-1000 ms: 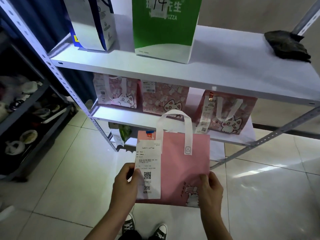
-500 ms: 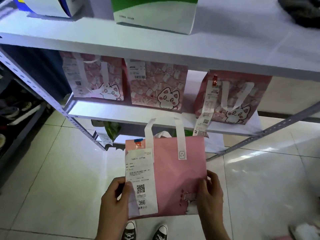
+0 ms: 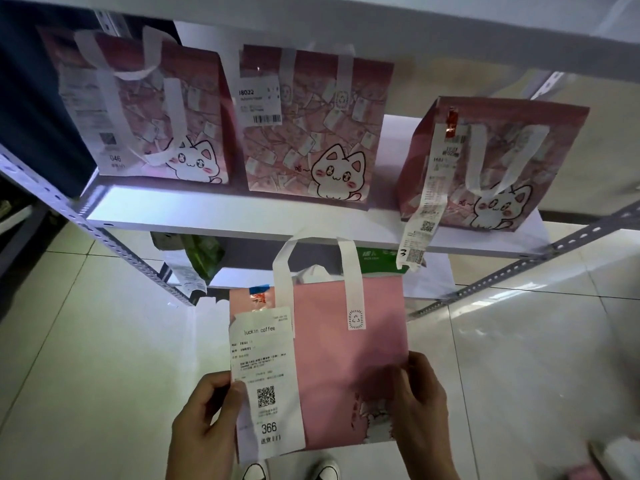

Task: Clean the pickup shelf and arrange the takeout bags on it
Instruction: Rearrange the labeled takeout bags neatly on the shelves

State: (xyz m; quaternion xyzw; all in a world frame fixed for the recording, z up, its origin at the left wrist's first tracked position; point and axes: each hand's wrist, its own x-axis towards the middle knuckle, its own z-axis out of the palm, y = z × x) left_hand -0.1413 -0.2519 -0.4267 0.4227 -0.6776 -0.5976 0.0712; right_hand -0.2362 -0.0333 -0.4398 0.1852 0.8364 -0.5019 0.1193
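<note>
Pink bag (image 3: 349, 362): held upright below the middle shelf (image 3: 242, 220), receipt (image 3: 265, 379) facing out.
Left hand (image 3: 204, 420): pinches bag edge and receipt.
Right hand (image 3: 420, 407): grips the lower right corner.
Advice: lift level into the gap between cat bags (image 3: 304, 129) (handles first risks snagging).

Both hands (image 3: 311, 420) holding pink bag (image 3: 349, 362), three cat bags (image 3: 311, 133) on shelf (image 3: 242, 216)

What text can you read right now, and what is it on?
"luckin coffee" and "366": receipt on the held pink bag.
"046": receipt on the left shelf bag.
"I8022": label on the middle shelf bag.
The right shelf bag's strip and all fine print: too small or blurred.
</note>
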